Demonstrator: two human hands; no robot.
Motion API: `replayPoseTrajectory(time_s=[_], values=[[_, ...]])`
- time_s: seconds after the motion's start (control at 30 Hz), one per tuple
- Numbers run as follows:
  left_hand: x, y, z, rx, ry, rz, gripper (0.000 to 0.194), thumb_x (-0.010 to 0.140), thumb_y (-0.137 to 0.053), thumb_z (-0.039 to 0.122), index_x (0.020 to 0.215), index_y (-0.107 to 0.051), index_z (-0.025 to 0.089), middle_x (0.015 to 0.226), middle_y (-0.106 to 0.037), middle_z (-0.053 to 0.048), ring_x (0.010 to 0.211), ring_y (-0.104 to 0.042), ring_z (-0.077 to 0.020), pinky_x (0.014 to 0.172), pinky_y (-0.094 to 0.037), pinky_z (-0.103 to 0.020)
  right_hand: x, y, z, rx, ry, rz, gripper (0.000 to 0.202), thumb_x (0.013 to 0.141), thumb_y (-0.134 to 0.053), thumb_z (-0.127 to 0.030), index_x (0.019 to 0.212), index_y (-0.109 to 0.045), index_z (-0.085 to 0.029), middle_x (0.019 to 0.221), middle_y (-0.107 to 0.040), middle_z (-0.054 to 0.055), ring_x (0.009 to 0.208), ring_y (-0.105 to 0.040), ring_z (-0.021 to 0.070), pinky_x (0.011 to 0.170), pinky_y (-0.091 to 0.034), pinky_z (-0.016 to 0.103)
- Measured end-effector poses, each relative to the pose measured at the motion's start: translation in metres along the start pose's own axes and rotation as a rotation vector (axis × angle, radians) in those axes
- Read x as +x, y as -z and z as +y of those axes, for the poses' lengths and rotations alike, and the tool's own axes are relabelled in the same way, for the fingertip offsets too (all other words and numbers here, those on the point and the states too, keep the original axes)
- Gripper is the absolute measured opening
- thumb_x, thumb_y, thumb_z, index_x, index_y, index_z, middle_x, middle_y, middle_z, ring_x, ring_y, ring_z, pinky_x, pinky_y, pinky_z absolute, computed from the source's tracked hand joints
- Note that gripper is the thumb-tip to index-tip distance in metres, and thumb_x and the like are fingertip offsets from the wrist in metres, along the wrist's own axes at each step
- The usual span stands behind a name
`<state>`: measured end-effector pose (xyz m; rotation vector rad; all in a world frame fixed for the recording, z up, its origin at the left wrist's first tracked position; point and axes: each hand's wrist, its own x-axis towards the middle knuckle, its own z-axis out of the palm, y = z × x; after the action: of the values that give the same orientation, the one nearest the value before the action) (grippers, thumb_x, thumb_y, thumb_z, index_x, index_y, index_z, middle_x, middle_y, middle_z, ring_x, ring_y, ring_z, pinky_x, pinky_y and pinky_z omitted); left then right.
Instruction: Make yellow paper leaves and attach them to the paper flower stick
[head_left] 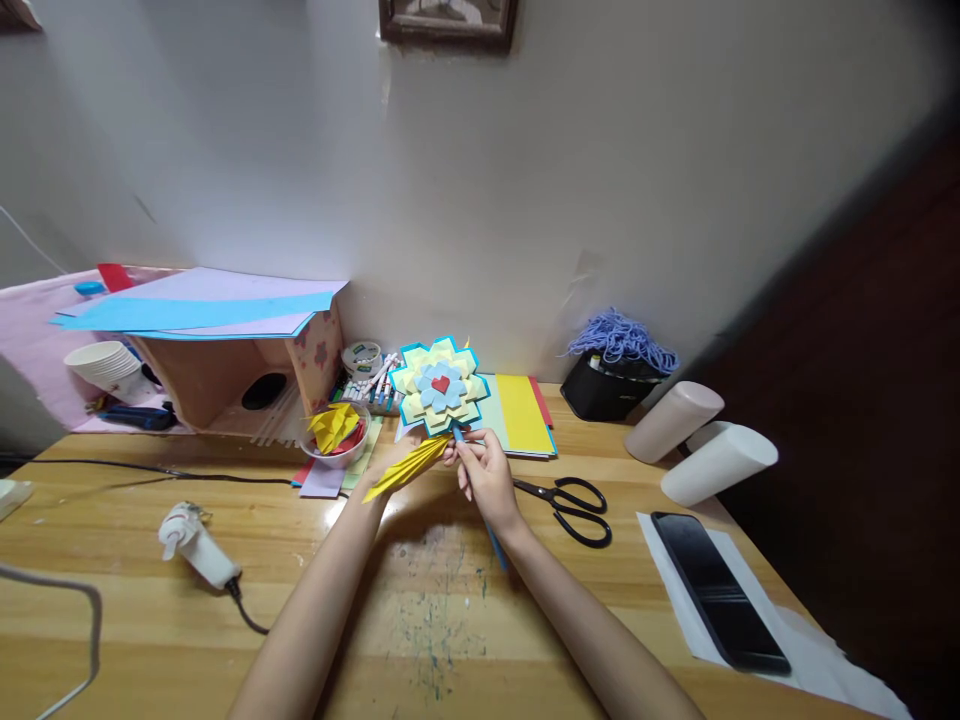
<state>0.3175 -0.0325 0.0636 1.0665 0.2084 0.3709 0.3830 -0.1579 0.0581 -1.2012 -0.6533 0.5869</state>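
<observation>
A layered paper flower [420,388], with yellow petals edged in blue and a red heart at its centre, is held upright above the table. Just under the bloom, my right hand [487,477] pinches its blue stem [458,434]; the stem's lower end shows below the wrist. My left hand [401,452] is closed around the upper stem from behind, its fingers partly hidden. A pleated yellow paper leaf [409,470] slants across that hand and wrist; whether it is fixed to the stem I cannot tell.
Black-handled scissors [581,510] lie right of my hands. A bowl [349,455] of folded paper stands left, near a white corded tool [196,545]. Coloured sheets [517,415] lie behind. On the right are a black yarn-topped container [611,385], two white cylinders [720,463] and a phone [720,590].
</observation>
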Motion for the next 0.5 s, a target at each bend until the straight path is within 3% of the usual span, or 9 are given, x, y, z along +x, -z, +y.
replayPoseTrajectory(time_s=[0.13,0.33,0.5], values=[[-0.003,0.009,-0.001,0.047,0.022,-0.051,0.024,0.054,-0.068,-0.002,0.073,-0.068,0.013,0.069,-0.065,-0.002,0.065,-0.058,-0.0138,0.069,-0.046,-0.025,0.0,0.0,-0.001,0.021,-0.014,-0.017,0.023,0.08,-0.055,-0.038,0.084,-0.04,-0.02,0.062,-0.056,-0.006,0.033,-0.038,0.0028,0.026,-0.025,0.012],[-0.002,0.014,-0.009,-0.02,0.032,-0.083,0.003,0.068,-0.068,0.016,0.07,-0.066,0.014,0.067,-0.061,-0.003,0.063,-0.056,-0.0117,0.069,-0.048,-0.025,-0.003,-0.004,-0.001,0.087,-0.012,-0.048,0.021,0.081,-0.055,-0.036,0.084,-0.042,-0.02,0.063,-0.057,-0.005,0.035,-0.04,0.0031,0.027,-0.028,0.012],[0.002,0.011,-0.018,-0.082,0.015,-0.119,0.019,0.069,-0.069,0.029,0.074,-0.065,0.011,0.065,-0.059,-0.004,0.057,-0.052,-0.0113,0.06,-0.047,-0.025,-0.007,-0.008,0.001,0.15,0.014,-0.033,0.021,0.082,-0.054,-0.036,0.085,-0.042,-0.02,0.064,-0.058,-0.005,0.035,-0.04,0.0031,0.028,-0.028,0.012]])
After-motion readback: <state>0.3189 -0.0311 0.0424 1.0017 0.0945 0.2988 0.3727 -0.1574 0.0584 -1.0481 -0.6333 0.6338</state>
